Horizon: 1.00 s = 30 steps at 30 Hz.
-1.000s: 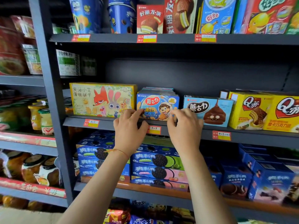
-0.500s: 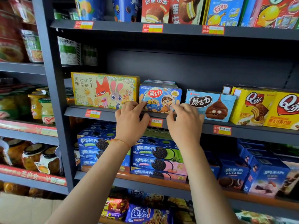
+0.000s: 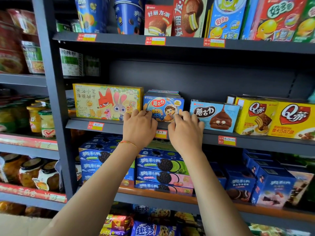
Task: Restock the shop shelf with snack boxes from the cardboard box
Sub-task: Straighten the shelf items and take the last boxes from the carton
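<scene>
A row of small blue snack boxes (image 3: 163,108) with a cartoon boy on the front stands on the middle shelf (image 3: 115,126), between a wide yellow fox-and-rabbit box (image 3: 105,101) and a light blue chocolate-drop box (image 3: 214,116). My left hand (image 3: 139,128) has its fingertips on the lower left corner of the front blue box. My right hand (image 3: 185,130) has its fingertips on the lower right corner. Both palms hang over the shelf's front edge. The thumbs are mostly hidden.
Yellow cake boxes (image 3: 272,118) fill the shelf's right end. Blue biscuit boxes (image 3: 163,167) are stacked on the shelf below, with tall boxes and tubs on the shelf above. Jars (image 3: 42,120) line the left bay. A beige surface (image 3: 17,223) shows at the bottom left.
Both hands stay at the front blue box and have drawn slightly closer together at its lower corners. The view has shifted a little.
</scene>
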Tool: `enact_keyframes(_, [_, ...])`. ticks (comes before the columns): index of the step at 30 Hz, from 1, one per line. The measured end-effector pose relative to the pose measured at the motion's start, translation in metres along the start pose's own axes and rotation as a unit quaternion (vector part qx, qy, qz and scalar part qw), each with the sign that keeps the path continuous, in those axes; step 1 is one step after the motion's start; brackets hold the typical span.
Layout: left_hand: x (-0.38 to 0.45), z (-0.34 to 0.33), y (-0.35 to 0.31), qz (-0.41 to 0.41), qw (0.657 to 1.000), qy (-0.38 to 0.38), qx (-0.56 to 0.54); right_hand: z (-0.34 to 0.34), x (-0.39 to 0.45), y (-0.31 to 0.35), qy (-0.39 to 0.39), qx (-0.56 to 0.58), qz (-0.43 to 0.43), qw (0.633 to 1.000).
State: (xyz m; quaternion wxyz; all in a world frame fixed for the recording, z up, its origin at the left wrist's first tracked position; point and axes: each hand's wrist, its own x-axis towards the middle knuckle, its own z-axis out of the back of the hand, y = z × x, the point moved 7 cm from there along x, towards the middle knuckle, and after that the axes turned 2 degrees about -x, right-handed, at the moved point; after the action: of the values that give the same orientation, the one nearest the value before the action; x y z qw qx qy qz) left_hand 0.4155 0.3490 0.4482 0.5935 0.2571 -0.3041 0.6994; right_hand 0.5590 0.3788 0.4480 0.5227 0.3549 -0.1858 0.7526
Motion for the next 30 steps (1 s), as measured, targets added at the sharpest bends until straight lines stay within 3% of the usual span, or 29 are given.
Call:
enact_keyframes(6, [0.003, -0.003, 0.001, 0.003, 1.0, 0.021, 0.01, -0.004, 0.002, -0.001, -0.015, 0.0, 0.005, 1.0])
enact_keyframes(9, [0.0, 0.001, 0.003, -0.013, 0.999, -0.015, -0.026, -0.003, -0.001, -0.001, -0.035, 0.016, 0.007, 0.999])
enact_keyframes(12, [-0.016, 0.016, 0.016, -0.032, 0.984, -0.106, -0.14, 0.006, -0.01, 0.008, -0.102, 0.119, 0.02, 0.988])
enact_keyframes(15, [-0.048, 0.029, 0.051, 0.019, 0.952, -0.175, -0.251, 0.006, -0.026, 0.038, -0.116, 0.281, 0.085, 0.949])
enact_keyframes(20, [-0.129, 0.008, 0.156, 0.18, 0.928, -0.151, -0.288, -0.05, -0.071, 0.136, 0.044, 0.449, 0.125, 0.884])
enact_keyframes(23, [-0.209, -0.026, 0.246, 0.302, 0.916, -0.086, -0.25, -0.124, -0.121, 0.212, 0.184, 0.464, 0.125, 0.857])
enact_keyframes(25, [-0.283, -0.052, 0.309, 0.399, 0.89, -0.024, -0.219, -0.185, -0.173, 0.269, 0.307, 0.44, 0.134, 0.833])
enact_keyframes(27, [-0.372, -0.079, 0.365, 0.515, 0.832, 0.032, -0.204, -0.243, -0.238, 0.321, 0.428, 0.404, 0.143, 0.796])
enact_keyframes(30, [-0.507, -0.12, 0.43, 0.674, 0.697, 0.079, -0.233, -0.32, -0.337, 0.386, 0.56, 0.346, 0.152, 0.738])
